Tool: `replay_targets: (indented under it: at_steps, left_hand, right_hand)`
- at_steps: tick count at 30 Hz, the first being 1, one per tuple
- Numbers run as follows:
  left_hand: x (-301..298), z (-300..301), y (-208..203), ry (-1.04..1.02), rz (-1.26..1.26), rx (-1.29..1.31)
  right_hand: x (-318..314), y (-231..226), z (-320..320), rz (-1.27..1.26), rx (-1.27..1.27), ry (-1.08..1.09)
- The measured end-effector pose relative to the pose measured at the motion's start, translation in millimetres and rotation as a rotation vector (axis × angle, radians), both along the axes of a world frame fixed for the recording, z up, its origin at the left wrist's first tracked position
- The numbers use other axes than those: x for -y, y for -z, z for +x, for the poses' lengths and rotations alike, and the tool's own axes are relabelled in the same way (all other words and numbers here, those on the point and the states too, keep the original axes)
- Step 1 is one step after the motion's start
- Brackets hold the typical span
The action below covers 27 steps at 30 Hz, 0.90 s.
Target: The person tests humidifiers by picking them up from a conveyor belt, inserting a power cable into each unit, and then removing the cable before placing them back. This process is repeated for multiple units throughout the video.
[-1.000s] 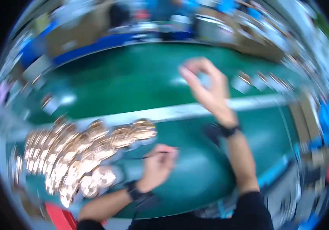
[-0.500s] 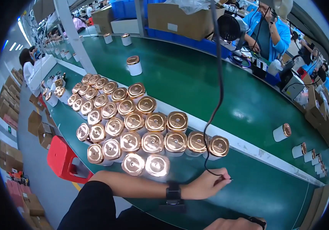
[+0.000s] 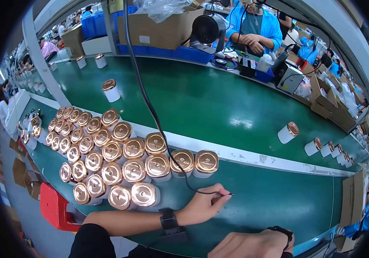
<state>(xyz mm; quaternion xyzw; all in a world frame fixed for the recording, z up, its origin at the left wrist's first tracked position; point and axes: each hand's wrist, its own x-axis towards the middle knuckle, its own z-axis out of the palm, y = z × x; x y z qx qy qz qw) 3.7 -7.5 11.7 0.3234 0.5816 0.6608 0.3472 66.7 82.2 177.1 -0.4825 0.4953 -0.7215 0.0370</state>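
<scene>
My left hand (image 3: 203,208), with a dark band at its wrist, pinches a thin black cable (image 3: 149,105) close to its tip. The tip pokes out just past the fingertips, above the green bench surface. From there the cable loops up and runs out of the top of the view. At the lower edge my right hand (image 3: 253,245) shows its back; its fingers are cut off, so what they do is hidden. Left of my left hand stand rows of white rounded-square containers with shiny copper-coloured tops (image 3: 145,194), many packed close together.
A pale rail (image 3: 236,155) divides the bench from a green conveyor belt (image 3: 193,92). More copper-topped containers (image 3: 288,132) stand along the belt. Across it a person in blue (image 3: 257,32) has both hands together beside a black round device (image 3: 208,33). A red stool (image 3: 54,206) stands at left.
The whole view has swung right, so the scene sits further left. More of my right hand shows. My left hand keeps its pinch on the cable. The person opposite has lowered a raised hand.
</scene>
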Motion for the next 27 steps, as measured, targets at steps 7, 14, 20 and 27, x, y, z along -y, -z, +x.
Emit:
replay_targets:
  at_steps: [7, 14, 20, 27]
  left_hand:
    - [0.7, -0.6, -0.1, -0.002, 0.030, -0.006]
    - [3.4, -2.3, 0.5, 0.010, 0.034, -0.025]
    - [2.4, -3.5, -0.1, 0.000, 0.048, -0.044]
    - [1.2, -1.5, 1.6, 0.004, 0.033, -0.039]
  right_hand:
    - [-8.9, -10.5, -1.6, -0.050, -0.108, 0.174]
    - [-0.2, -24.6, 11.8, -0.273, -0.044, 0.198]
    - [1.5, -28.9, 17.2, -0.250, -0.068, 0.231]
    - [-0.8, -28.6, 23.9, -0.208, -0.078, 0.285]
